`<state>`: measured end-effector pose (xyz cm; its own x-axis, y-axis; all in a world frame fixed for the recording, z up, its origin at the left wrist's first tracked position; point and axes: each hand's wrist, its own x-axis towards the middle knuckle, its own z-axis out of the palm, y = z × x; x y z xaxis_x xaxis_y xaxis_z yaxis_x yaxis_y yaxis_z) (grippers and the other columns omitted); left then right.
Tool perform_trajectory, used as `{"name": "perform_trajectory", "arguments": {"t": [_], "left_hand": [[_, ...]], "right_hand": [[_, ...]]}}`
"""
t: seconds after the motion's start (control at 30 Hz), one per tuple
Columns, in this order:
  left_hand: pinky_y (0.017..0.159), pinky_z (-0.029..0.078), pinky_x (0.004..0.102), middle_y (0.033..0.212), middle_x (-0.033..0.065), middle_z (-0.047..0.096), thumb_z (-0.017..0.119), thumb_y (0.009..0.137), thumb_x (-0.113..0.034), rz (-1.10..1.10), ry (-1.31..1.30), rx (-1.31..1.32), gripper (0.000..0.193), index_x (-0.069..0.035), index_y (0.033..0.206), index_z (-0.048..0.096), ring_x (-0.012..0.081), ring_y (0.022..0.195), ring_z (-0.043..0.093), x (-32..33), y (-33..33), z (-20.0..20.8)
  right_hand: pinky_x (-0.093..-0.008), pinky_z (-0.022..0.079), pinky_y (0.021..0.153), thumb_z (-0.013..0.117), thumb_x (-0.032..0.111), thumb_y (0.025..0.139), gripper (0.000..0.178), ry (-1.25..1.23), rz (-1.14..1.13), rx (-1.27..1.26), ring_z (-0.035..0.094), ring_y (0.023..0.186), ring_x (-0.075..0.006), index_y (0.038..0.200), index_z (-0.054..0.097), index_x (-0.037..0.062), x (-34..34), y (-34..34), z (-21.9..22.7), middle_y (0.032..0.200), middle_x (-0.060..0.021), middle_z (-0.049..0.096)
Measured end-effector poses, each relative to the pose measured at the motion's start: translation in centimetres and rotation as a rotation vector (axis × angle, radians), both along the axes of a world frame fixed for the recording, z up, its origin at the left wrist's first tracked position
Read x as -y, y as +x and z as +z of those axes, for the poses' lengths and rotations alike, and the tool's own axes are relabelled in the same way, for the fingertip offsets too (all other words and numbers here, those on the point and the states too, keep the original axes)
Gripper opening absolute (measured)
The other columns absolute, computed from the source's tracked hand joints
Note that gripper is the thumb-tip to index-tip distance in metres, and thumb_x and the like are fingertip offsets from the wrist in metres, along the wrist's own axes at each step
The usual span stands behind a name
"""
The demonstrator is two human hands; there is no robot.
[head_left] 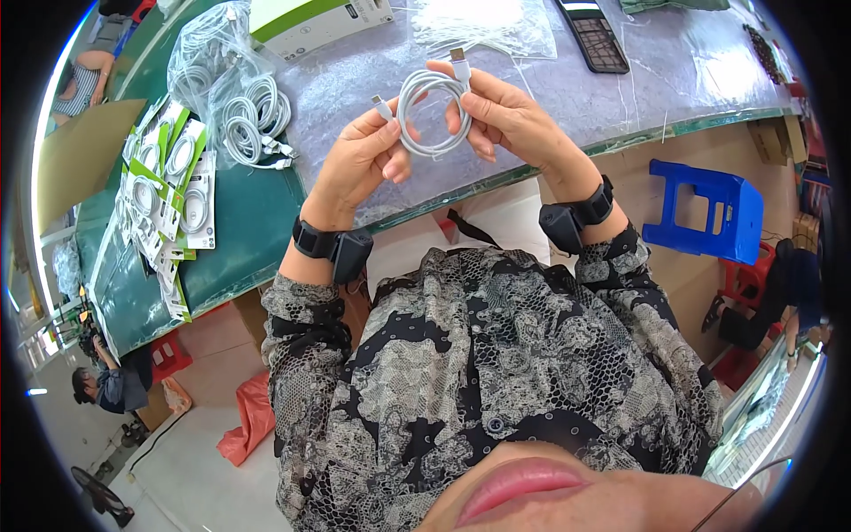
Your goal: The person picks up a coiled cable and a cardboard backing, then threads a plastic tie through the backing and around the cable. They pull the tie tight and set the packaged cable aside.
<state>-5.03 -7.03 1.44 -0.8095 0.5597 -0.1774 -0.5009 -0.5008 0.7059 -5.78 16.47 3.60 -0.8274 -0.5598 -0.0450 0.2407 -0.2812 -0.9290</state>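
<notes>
White coiled cable point(432, 150), likely light and springy — my left hand point(363, 147) is gripping it at nine o'clock, my right hand point(507, 113) at two, plugs point(462, 71) seeming surest

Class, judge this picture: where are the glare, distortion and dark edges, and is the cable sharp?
Head view: the table appears bent along its front edge, with white glare at right; the flat bag glares too; corners are black; the held cable looks fairly sharp.
</notes>
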Motion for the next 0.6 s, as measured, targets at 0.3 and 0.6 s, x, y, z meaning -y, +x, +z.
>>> {"name": "perform_trajectory", "arguments": {"t": [0.3, 0.6], "left_hand": [[0.054, 0.047, 0.0243, 0.090, 0.0086, 0.062, 0.052, 0.095, -0.013, 0.037, -0.094, -0.055, 0.033, 0.001, 0.125, 0.049, 0.0087, 0.055, 0.053, 0.3, -1.3, 0.3], [0.054, 0.047, 0.0228, 0.088, 0.0080, 0.062, 0.052, 0.095, -0.014, -0.165, -0.038, 0.107, 0.025, 0.001, 0.115, 0.054, 0.0068, 0.054, 0.051, 3.7, -5.1, 0.7]], "right_hand": [[-0.0165, 0.041, 0.047, 0.047, 0.025, 0.098, 0.037, 0.192, -0.020, -0.060, 0.049, 0.053, -0.0031, 0.127, 0.049, 0.0037, -0.1, -1.2, -0.3, 0.087, -0.0030, 0.059], [-0.0211, 0.048, 0.060, 0.053, 0.016, 0.095, 0.026, -0.178, 0.109, 0.229, 0.055, 0.067, -0.0072, 0.113, 0.055, -0.0018, 1.4, -3.3, -2.5, 0.093, -0.0049, 0.061]]}}
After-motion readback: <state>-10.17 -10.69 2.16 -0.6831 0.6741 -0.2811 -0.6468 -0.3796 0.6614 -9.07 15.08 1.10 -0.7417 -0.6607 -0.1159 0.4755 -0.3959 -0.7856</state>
